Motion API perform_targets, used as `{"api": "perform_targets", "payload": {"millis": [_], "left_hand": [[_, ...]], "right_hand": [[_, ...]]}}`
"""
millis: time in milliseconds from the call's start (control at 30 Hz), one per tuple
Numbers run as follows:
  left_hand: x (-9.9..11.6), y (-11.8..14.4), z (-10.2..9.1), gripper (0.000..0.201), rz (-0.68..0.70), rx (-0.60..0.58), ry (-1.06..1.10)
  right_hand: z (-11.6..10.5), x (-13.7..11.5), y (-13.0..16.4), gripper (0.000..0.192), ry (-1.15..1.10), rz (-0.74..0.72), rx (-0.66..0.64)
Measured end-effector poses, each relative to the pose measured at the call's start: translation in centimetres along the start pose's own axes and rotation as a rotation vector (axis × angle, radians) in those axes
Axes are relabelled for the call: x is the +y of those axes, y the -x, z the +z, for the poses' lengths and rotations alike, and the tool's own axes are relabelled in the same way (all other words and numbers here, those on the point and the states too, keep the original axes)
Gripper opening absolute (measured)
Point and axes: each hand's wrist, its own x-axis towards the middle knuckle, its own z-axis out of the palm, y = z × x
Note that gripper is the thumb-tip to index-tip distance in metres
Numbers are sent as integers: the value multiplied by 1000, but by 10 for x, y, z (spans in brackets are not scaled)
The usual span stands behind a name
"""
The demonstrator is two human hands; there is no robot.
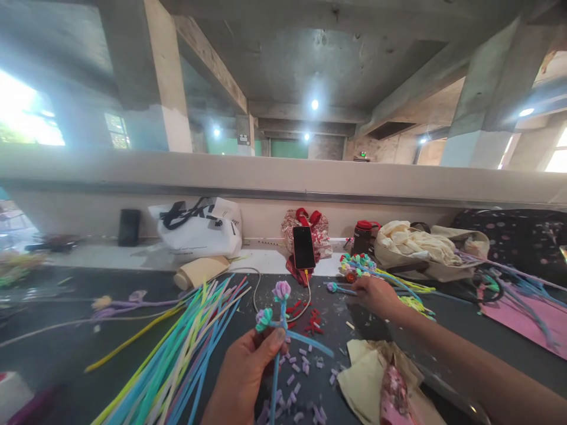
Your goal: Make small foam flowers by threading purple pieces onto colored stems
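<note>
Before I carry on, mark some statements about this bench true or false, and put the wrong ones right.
1. The left hand grips a blue stem with a purple flower head on top. True.
2. The two hands touch each other. False: the right hand is apart, at another blue stem.
3. The phone lies face down. False: it is propped up, screen showing.
4. A cable runs to the phone's lower end. True.
5. Every short cut piece is red. False: purple pieces lie there too.
6. The bundle of long stems is left of the left hand. True.
</note>
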Motion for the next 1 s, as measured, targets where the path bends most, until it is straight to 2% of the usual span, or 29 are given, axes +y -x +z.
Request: {"api": "perform_targets", "payload": {"millis": [200,367,500,633,667,733,767,800,867,933,1000], "left_hand": [[-8,-3,1,31,-3,-6,-37],[-5,-1,1,32,-30,-39,61],[-1,2,0,27,-15,-22,83],[3,6,-2,24,-24,-45,164],[3,6,-3,23,-28,-35,173],[5,5,-4,24,-9,4,190],[5,3,-5,24,7,27,199],[6,2,-6,24,26,59,205],[8,-1,-6,24,63,122,194],[9,-2,-6,26,116,150,159],[11,-1,-5,29,166,143,145]], "right_hand": [[21,-1,-20,23,304,27,15],[30,-7,-28,26,445,11,-4],[16,-18,-30,25,486,-34,37],[-12,-49,-19,23,452,-112,124],[-19,-61,-12,22,413,-144,154],[-30,-87,4,14,77,-186,225],[-33,-101,13,12,-117,-225,192],[-34,-115,23,12,-311,-210,136],[-31,-139,38,14,-666,-96,-79],[-23,-158,48,16,-872,-27,-230],[-14,-169,51,16,-984,-22,-279]]}}
